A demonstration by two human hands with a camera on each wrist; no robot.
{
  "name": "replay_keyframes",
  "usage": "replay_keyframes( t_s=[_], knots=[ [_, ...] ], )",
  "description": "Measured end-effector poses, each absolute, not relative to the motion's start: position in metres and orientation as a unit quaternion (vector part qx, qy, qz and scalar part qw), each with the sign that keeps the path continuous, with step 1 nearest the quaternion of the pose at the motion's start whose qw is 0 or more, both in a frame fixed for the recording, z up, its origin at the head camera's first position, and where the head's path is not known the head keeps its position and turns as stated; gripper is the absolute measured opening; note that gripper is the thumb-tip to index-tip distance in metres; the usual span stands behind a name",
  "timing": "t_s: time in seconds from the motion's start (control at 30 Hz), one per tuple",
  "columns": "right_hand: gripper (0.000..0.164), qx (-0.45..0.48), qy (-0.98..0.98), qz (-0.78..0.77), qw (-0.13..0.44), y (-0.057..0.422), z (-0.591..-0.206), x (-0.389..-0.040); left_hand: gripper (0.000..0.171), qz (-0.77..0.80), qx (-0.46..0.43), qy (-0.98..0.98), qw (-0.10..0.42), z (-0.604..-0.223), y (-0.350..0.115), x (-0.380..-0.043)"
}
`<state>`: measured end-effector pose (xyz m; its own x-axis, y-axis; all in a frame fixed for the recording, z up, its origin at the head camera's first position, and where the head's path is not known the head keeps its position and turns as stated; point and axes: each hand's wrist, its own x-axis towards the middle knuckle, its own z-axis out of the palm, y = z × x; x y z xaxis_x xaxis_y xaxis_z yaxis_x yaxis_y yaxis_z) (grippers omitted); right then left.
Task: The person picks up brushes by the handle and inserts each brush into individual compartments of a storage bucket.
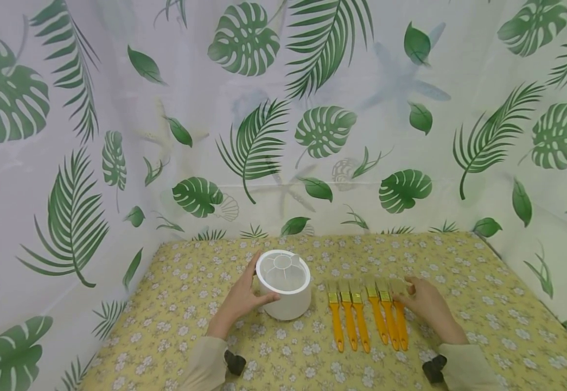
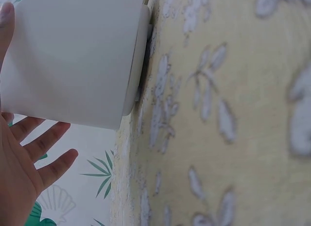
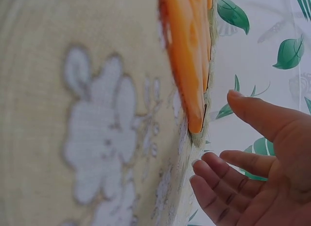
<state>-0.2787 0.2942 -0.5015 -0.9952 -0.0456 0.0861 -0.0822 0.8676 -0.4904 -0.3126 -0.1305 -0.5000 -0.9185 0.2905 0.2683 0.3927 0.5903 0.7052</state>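
A white round divided holder (image 1: 285, 307) stands upright on the table, its compartments facing up. My left hand (image 1: 244, 296) grips it from the left, thumb at the front near the rim and fingers round the far side. In the left wrist view the holder's smooth wall (image 2: 68, 60) fills the upper left, with several fingers (image 2: 48, 138) spread beside it. Several paintbrushes with orange handles lie in two groups to the holder's right, a left group (image 1: 348, 320) and a right group (image 1: 386, 320). Beside the rightmost brush my right hand (image 1: 427, 304) hovers, fingers loosely bent, holding nothing.
A yellow floral cloth (image 1: 190, 326) covers the table. Behind it and at both sides hang white sheets (image 1: 273, 212) printed with green leaves. Each wrist carries a small black device, one on the left (image 1: 235, 362) and one on the right (image 1: 433, 369).
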Motion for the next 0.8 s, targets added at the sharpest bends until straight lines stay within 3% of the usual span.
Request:
replay_keyframes(
  t_s=[0.8],
  knots=[
    [0.072,0.035,-0.961,0.273,-0.009,0.2925,-0.5024,-0.2717,0.111,-0.428,-0.189,-0.882,0.050,-0.5070,-0.1311,-0.3137]
  ],
)
